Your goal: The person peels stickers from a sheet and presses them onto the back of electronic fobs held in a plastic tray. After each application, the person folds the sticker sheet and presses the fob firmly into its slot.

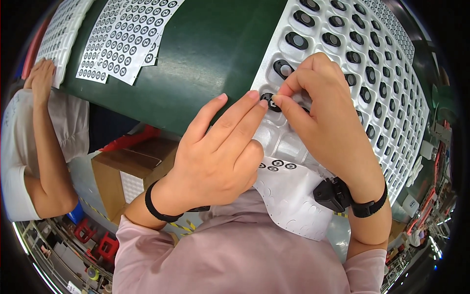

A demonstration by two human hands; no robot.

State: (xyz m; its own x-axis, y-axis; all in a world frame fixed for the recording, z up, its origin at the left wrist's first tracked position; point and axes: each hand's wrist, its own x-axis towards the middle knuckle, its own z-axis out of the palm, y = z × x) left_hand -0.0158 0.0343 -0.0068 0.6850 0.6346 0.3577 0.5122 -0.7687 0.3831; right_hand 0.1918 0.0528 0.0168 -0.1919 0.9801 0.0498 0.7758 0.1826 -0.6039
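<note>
A co-worker's arm (46,147) rests beside sticker sheets (122,34) on the green table (205,54). The left hand (218,152), fingers extended together, and right hand (323,112), pinching narrowly, meet on a small black part (270,101) seated in the white tray (391,98).

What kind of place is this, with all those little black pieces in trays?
Probably a factory assembly line. A white moulded tray holds rows of small black parts, sticker sheets lie on the green work surface, and a co-worker's arm is at the next spot.
</note>
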